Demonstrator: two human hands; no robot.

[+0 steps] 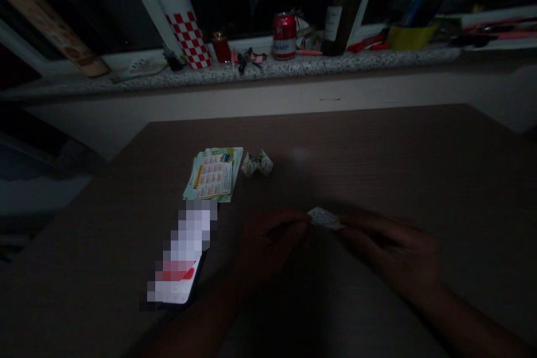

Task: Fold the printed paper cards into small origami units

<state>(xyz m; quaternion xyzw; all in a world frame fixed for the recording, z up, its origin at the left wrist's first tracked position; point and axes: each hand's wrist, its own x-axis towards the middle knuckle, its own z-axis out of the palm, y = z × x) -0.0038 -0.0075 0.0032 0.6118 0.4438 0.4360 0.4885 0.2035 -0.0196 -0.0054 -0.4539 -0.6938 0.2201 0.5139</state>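
A small folded piece of printed paper (324, 217) is held just above the table between my two hands. The fingertips of my left hand (274, 240) pinch its left end. At its right end, the thumb and fingers of my right hand (392, 251) close on it. Two small folded paper pieces (257, 163) stand beyond my left hand, close beside a stack of printed paper slips (213, 175). Left of my left forearm lies a phone (184, 257) with a lit, blurred-out screen. Dim light hides the finer folds of the held paper.
Behind the dark wooden table (377, 151) runs a speckled stone sill (251, 71). On it stand a red-and-white checkered bottle (189, 33), a red can (284, 36), a dark bottle (335, 19) and a yellow container (411, 36), among small clutter.
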